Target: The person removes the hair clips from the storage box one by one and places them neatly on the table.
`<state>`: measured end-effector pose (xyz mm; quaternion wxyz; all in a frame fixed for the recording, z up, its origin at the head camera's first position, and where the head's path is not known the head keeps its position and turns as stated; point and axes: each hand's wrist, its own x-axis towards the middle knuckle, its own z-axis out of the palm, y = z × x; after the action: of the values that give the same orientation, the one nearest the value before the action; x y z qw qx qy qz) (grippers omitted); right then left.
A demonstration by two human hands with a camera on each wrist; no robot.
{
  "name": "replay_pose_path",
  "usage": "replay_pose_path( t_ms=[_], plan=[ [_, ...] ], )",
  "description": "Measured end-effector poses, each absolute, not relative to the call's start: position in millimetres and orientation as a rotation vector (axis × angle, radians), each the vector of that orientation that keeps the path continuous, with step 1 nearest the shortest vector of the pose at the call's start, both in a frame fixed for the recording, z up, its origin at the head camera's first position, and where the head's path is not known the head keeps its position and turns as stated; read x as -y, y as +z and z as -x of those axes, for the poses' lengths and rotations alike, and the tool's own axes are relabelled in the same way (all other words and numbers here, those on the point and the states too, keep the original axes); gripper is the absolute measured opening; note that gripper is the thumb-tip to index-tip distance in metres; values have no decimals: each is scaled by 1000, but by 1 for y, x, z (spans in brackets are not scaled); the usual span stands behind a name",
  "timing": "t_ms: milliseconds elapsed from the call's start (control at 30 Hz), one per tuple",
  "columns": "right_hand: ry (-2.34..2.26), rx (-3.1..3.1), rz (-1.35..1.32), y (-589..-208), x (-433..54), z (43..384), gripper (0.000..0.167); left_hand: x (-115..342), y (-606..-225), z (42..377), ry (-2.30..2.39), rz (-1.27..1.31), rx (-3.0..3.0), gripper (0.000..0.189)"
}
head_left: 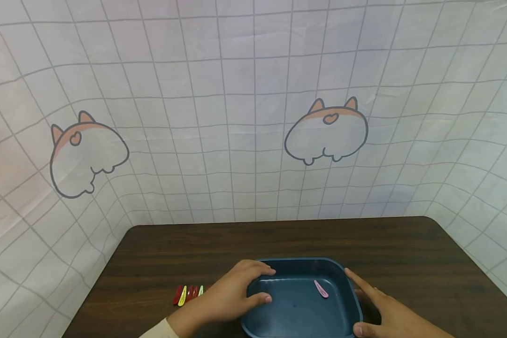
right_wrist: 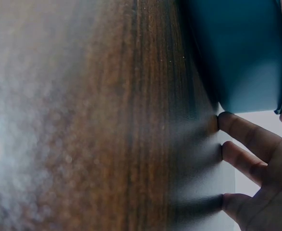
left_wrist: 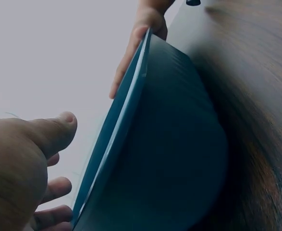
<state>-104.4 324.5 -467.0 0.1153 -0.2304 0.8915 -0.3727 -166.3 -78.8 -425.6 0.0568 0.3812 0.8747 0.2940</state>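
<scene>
A dark blue rectangular tray (head_left: 291,317) sits on the table, with one pink hair clip (head_left: 321,289) lying inside it. My left hand (head_left: 236,293) is at the tray's left side, fingers and thumb extended over the rim. In the left wrist view, that hand's thumb (left_wrist: 59,132) stands apart from the tray wall (left_wrist: 155,144). At the right side, my right hand (head_left: 390,310) touches the rim with its spread index finger and thumb. Its other fingers (right_wrist: 244,161) reach down to the table beside the tray in the right wrist view.
Several hair clips (head_left: 182,296), red, yellow and green, lie in a row on the table left of the tray, partly hidden by my left arm. The dark wooden table (head_left: 160,253) meets a white grid-patterned curtain (head_left: 236,141) at the back and sides.
</scene>
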Motion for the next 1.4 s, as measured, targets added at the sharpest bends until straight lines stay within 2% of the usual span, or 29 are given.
replay_pose_path(
  t_ms=[567, 1400],
  plan=[
    [-1114, -2591, 661, -467, -324, 103, 95, 49, -429, 169, 763, -1088, -2649, 55],
    [-1114, -2569, 606, -466, -322, 104, 95, 0, -434, 170, 570, -1216, -2641, 59]
  ],
)
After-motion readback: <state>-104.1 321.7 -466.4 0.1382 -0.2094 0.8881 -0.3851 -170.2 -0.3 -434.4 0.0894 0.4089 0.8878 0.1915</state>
